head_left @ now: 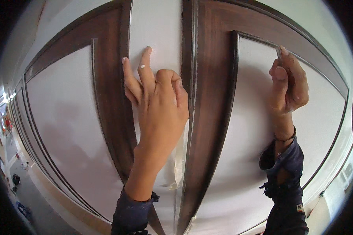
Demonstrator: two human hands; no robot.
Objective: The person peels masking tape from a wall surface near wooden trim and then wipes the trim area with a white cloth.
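My left hand (159, 105) rests at the white vertical strip (157, 27) between two dark wood-framed panels. Two fingers stretch upward, apart, one with a white smear; the forefinger is bent beside the thumb. My right hand (288, 80) is closed at the upper moulding (255, 38) of the right white panel (321, 145), thumb and fingers round something small and greyish that I cannot make out. Below my left hand, a beige tape-like strip (178, 172) hangs along the middle.
The left framed panel (62, 133) continues into more panels receding leftward. At the far left are a grey floor (23, 188) with dark items (15, 179) and small red objects (8, 123). The right panel's dark frame (211, 78) curves toward the rim.
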